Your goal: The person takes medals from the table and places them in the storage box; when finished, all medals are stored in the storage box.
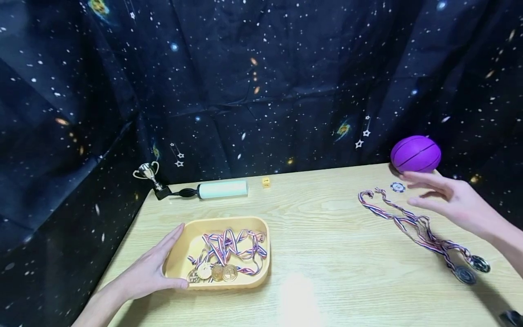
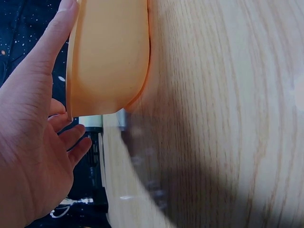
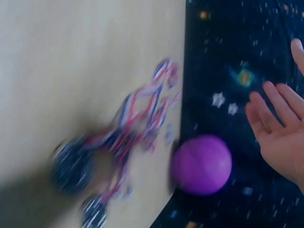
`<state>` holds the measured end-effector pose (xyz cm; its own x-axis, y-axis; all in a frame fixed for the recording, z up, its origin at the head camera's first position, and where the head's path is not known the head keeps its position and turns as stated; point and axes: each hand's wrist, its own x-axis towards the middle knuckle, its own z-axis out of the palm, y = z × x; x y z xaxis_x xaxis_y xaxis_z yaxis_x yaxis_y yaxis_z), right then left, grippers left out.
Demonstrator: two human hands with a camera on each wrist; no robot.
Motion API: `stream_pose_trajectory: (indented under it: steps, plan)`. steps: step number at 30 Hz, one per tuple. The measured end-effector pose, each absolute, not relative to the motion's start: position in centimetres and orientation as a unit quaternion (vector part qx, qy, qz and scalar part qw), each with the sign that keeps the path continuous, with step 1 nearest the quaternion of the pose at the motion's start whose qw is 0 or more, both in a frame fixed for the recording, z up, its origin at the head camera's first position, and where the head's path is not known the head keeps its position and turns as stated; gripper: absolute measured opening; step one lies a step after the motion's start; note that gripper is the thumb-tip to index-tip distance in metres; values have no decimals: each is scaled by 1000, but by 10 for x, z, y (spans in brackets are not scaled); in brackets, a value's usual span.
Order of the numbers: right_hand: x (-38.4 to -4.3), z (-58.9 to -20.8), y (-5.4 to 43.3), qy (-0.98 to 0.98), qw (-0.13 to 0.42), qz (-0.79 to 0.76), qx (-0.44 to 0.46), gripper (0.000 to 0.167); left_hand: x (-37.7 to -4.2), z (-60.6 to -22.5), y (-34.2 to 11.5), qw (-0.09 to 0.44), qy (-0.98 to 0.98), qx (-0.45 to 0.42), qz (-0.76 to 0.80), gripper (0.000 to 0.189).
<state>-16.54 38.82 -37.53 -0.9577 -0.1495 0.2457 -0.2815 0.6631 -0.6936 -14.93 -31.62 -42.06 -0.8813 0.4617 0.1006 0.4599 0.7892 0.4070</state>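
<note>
A shallow yellow plastic bin (image 1: pixel 261 281) stands at the left of the table, holding several gold-coloured medals (image 1: pixel 229 272) and their striped ribbons (image 1: pixel 229 245). My left hand (image 1: pixel 149 268) grips the bin's left end, thumb at the near side and fingers at the far side. In the left wrist view the bin's outer wall (image 2: pixel 109 57) lies beside that hand (image 2: pixel 35 133). On the right, two dark, shiny medals (image 1: pixel 465 275) lie with tangled red, white and blue ribbons (image 1: pixel 416 227). My right hand (image 1: pixel 461 204) hovers above them, fingers extended, holding nothing.
A purple ball (image 1: pixel 416 154) sits at the back right edge, near a poker chip (image 1: pixel 397 187). Along the back stand a small yellow cube (image 1: pixel 266 182), a pale green pump-like cylinder (image 1: pixel 222 189) and a silver trophy cup (image 1: pixel 148 171). A dark starry cloth (image 1: pixel 261 91) hangs behind.
</note>
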Motion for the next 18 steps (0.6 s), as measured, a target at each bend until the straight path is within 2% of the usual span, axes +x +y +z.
stream_pose_trajectory:
  steps: [6,13,18]
  plan:
    - [-138,-406,431,-913,58,387,113,62,-150,-420,-317,3,947,242,211,140]
    - [-114,-451,460,-875,82,441,184,59,-149,-420,-316,7,949,236,210,140]
    - [-99,-472,469,-876,99,444,162,56,-148,-419,-315,6,949,235,208,140]
